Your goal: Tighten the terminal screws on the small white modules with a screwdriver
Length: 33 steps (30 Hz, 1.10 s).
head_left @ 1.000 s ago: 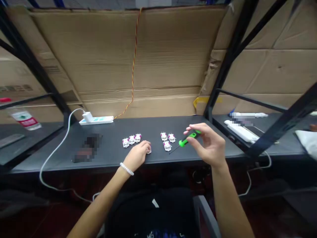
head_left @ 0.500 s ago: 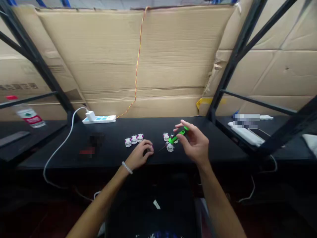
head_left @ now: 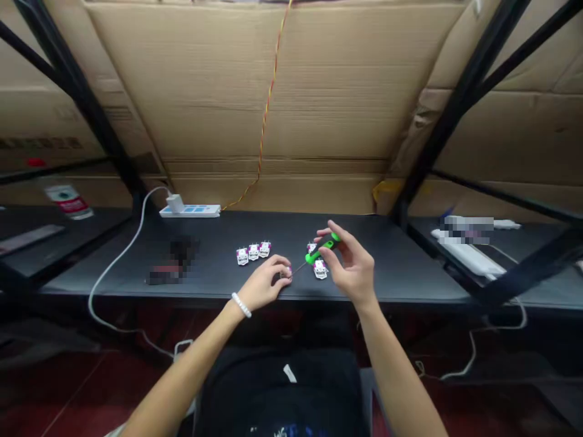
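My right hand (head_left: 350, 264) is closed around the handle of a green and black screwdriver (head_left: 322, 247). Its thin shaft slants down to the left, and the tip is at the fingers of my left hand (head_left: 268, 276). Those fingers are pinched on a small white and purple part (head_left: 287, 272), mostly hidden by them. Just left of that hand lie three similar white and purple parts (head_left: 254, 252) in a slanted row. Under and beside the screwdriver are more such parts (head_left: 320, 269), some partly covered by my right hand.
A white power strip (head_left: 191, 210) with a plugged-in charger stands at the back left, its white cable (head_left: 119, 262) hanging over the black table's (head_left: 387, 273) front edge. Black metal posts (head_left: 421, 136) rise on both sides. A bottle (head_left: 69, 202) stands far left.
The screwdriver's tip has come to the part in my left hand; before, it was apart from it. The whole view has shifted slightly.
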Motion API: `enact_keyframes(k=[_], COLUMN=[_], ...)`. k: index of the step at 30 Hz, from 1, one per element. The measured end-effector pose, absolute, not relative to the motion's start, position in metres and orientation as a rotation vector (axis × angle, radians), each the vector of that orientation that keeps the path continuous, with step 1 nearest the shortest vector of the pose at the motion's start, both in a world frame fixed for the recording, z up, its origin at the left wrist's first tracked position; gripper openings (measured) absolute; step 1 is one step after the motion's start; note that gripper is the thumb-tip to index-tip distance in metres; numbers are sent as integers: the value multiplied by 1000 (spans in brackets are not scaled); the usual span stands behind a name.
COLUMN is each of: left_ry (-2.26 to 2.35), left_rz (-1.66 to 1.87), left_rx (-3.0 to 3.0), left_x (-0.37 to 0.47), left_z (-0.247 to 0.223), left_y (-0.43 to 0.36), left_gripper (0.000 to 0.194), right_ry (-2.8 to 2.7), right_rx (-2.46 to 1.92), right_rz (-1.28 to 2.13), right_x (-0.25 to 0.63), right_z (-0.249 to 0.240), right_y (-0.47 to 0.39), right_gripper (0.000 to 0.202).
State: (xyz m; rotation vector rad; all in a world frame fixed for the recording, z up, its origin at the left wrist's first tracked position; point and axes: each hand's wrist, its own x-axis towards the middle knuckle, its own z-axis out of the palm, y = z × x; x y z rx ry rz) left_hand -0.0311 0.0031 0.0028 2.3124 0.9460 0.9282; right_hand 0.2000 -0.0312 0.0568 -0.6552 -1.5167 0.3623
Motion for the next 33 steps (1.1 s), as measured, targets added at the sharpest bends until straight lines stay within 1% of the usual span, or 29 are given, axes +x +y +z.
enact_keyframes(k=[10, 17, 24, 26, 30, 33], left_ry=[930, 938, 930, 920, 904, 902], left_rz=[933, 937, 960, 970, 993, 1006], left_rx=[2328, 2324, 2332, 2338, 2332, 2315], left_x=[-31, -32, -32, -31, -31, -30], left_z=[1, 0, -2, -1, 0, 2], left_y=[4, 4, 4, 4, 3, 3], left_gripper=[7, 9, 8, 9, 7, 5], right_ry=[-1534, -1601, -1754, -1785, -1767, -1779], right_rx=[-663, -726, -687, -681, -701, -680], right_rz=[338, 245, 358, 292, 24, -9], right_x=[200, 197, 187, 184, 176, 172], right_z=[57, 65, 81, 86, 94, 95], right_y=[-31, -31, -23, -20, -14, -10], right_gripper=[52, 54, 55, 51, 39, 39])
